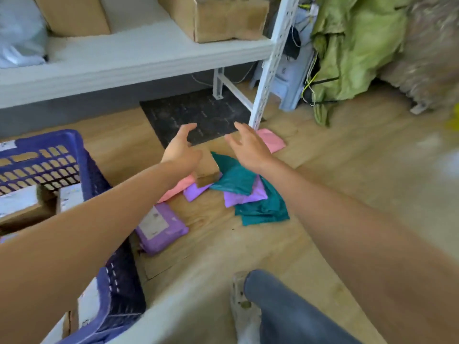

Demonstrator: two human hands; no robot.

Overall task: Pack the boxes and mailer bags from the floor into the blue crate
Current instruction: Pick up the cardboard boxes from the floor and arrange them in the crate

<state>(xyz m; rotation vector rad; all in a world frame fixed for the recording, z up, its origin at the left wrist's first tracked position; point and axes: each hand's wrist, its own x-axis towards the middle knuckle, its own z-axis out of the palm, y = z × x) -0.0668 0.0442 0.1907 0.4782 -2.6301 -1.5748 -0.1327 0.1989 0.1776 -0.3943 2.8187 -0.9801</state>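
A pile of mailer bags lies on the wooden floor: teal bags (260, 207), purple bags (244, 198) and pink bags (272, 140). A small cardboard box (207, 170) rests on top of the pile. My left hand (180, 150) hovers open just left of the box, partly covering it. My right hand (248, 145) hovers open just right of it, fingers spread. Neither hand holds anything. One purple mailer with a white label (161, 228) lies beside the blue crate (74, 155) at the left, which holds boxes.
A white metal shelf (139, 58) with cardboard boxes stands ahead, its post (269, 70) next to the pile. A black mat (198, 115) lies under it. Green cloth (352, 50) hangs at the right. My leg and shoe (248, 306) are in the foreground.
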